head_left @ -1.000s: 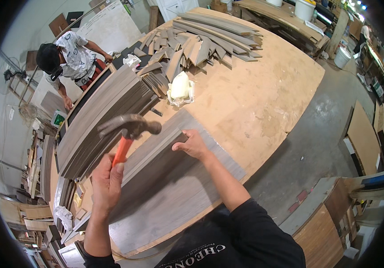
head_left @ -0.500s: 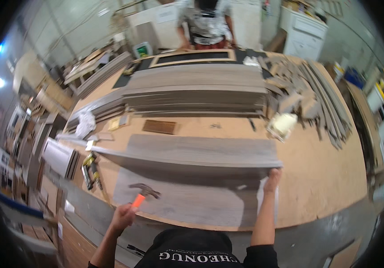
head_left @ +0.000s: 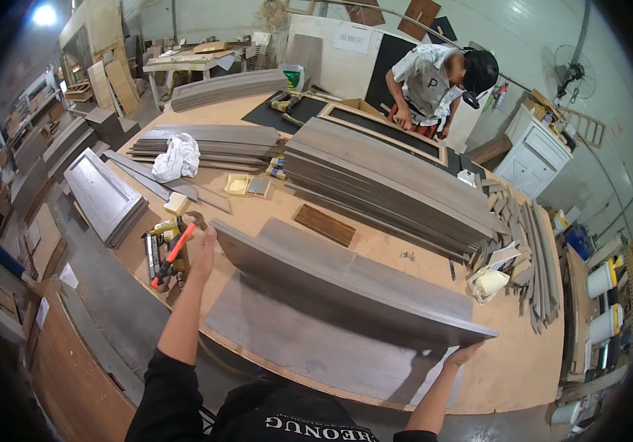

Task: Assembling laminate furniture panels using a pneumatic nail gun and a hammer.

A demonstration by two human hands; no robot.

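Observation:
A long grey wood-grain board point(head_left: 353, 283) stands on its edge, tilted, over a flat grey panel point(head_left: 294, 342) on the worktable. My left hand point(head_left: 204, 254) closes on the board's left end. At the right end, my right hand point(head_left: 463, 355) grips the lower corner, its fingers partly hidden behind the board. A claw hammer point(head_left: 175, 256) with an orange handle is beside my left hand, across a yellow-green nail gun point(head_left: 160, 247). Whether my left fingers still touch the hammer, I cannot tell.
A stack of grey boards point(head_left: 397, 173) fills the table's far middle. Narrow offcuts point(head_left: 533, 258) pile at the right. A brown wood piece point(head_left: 324, 225) and a crumpled white cloth point(head_left: 178, 157) lie beyond the board. Across the table stands another person point(head_left: 427, 88).
My view has turned. My left hand has moved from the hammer's handle to the board's left end; the hammer is now by the nail gun. My right hand stays on the board.

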